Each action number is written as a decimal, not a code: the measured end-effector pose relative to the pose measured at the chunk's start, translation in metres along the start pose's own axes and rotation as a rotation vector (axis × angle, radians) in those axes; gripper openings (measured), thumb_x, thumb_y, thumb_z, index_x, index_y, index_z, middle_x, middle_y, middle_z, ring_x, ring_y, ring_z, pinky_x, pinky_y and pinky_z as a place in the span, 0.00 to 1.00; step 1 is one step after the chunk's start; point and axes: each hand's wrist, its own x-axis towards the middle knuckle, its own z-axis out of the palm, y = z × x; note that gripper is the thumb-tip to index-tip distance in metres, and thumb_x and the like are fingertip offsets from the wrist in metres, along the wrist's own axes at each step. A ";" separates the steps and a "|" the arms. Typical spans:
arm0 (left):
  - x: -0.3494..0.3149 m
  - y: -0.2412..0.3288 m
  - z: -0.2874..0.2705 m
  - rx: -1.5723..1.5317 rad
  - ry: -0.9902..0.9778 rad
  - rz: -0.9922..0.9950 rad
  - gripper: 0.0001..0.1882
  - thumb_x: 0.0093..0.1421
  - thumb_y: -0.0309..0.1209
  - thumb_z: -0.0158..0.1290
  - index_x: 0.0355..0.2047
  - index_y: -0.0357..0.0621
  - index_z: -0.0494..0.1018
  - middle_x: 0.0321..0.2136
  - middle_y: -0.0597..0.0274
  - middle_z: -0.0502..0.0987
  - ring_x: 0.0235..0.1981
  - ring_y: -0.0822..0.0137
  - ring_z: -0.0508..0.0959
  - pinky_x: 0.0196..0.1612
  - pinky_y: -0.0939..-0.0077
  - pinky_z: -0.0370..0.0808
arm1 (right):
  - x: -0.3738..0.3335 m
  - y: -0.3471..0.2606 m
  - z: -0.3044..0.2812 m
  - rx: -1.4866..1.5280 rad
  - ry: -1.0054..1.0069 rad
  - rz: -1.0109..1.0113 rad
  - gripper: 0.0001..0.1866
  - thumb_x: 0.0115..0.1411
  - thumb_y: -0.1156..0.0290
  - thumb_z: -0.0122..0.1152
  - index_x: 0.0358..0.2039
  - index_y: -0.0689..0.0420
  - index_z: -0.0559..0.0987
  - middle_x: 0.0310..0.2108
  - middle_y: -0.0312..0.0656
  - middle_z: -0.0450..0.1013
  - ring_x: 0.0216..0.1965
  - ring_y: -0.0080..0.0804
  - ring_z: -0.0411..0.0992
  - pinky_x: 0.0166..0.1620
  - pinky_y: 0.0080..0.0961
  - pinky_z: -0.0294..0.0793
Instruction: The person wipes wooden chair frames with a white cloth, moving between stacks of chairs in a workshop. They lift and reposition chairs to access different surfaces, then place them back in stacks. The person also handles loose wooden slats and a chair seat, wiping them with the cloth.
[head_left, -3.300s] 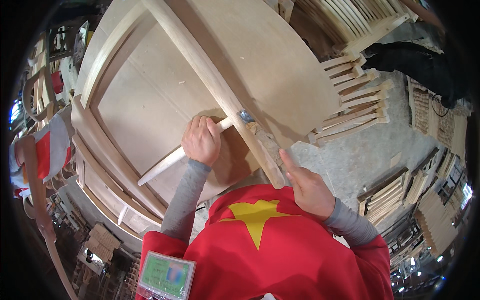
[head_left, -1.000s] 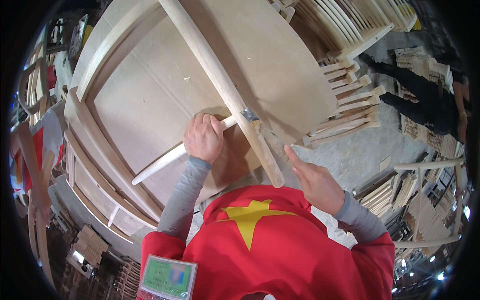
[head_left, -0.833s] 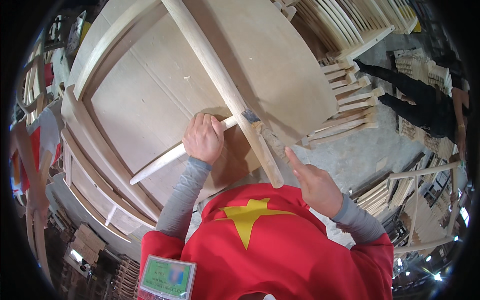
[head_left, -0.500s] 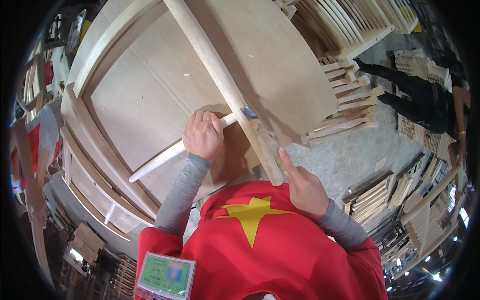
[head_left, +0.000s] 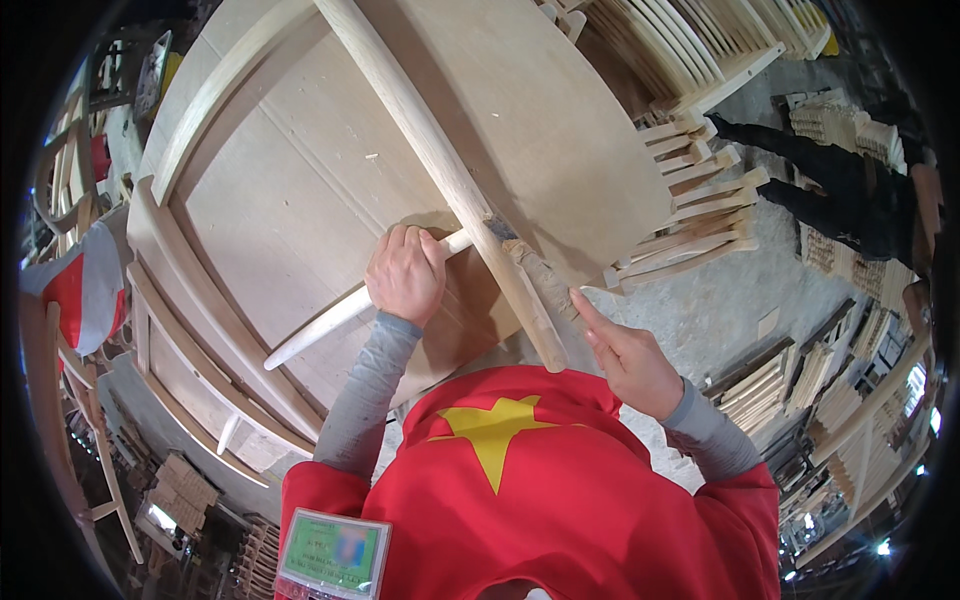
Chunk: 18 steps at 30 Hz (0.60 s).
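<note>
My left hand (head_left: pixel 405 275) is closed around a pale tapered wooden rung (head_left: pixel 315 328). Its upper right end meets a long wooden leg (head_left: pixel 425 130) of a chair frame that lies over the workbench. My right hand (head_left: pixel 632 360) grips a hand tool (head_left: pixel 543 275) with a tan, rough-looking handle, the index finger stretched along it. The tool's dark metal end sits against the leg, close to the rung's joint. That leg partly covers the tool, so its exact kind cannot be made out. A curved wooden rail (head_left: pixel 225 85) belongs to the frame on the left.
Beneath the frame is a broad tan board surface (head_left: pixel 560 130) with a few wood chips. Curved wooden parts (head_left: pixel 215 370) stand at its left edge. Stacked chair parts (head_left: pixel 690 210) line the right side. A person in dark clothes (head_left: pixel 850 195) is farther right, near piles of wood strips (head_left: pixel 750 380).
My right hand has shifted slightly right and turned, and more of the tool's handle shows beside the leg. My left hand keeps its hold on the rung, nearly still.
</note>
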 end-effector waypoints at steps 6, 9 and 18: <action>-0.001 -0.001 0.000 -0.004 0.020 0.015 0.11 0.51 0.30 0.41 0.15 0.40 0.65 0.18 0.56 0.67 0.23 0.57 0.70 0.27 0.66 0.67 | 0.005 -0.008 -0.012 -0.282 -0.095 0.003 0.27 0.54 0.76 0.44 0.56 0.53 0.55 0.16 0.50 0.65 0.19 0.48 0.66 0.25 0.38 0.66; -0.002 0.000 0.001 -0.001 0.017 -0.001 0.11 0.51 0.30 0.41 0.15 0.40 0.66 0.18 0.56 0.67 0.23 0.57 0.70 0.27 0.66 0.67 | 0.004 -0.012 -0.011 -0.273 -0.093 0.024 0.28 0.54 0.75 0.44 0.56 0.52 0.54 0.16 0.50 0.65 0.19 0.48 0.66 0.25 0.39 0.66; -0.002 0.001 0.002 0.031 0.001 -0.013 0.10 0.52 0.30 0.40 0.17 0.40 0.66 0.20 0.56 0.68 0.24 0.57 0.70 0.28 0.65 0.67 | -0.005 -0.012 0.022 -0.234 0.041 0.068 0.27 0.55 0.74 0.43 0.56 0.52 0.54 0.18 0.52 0.66 0.19 0.49 0.67 0.26 0.39 0.67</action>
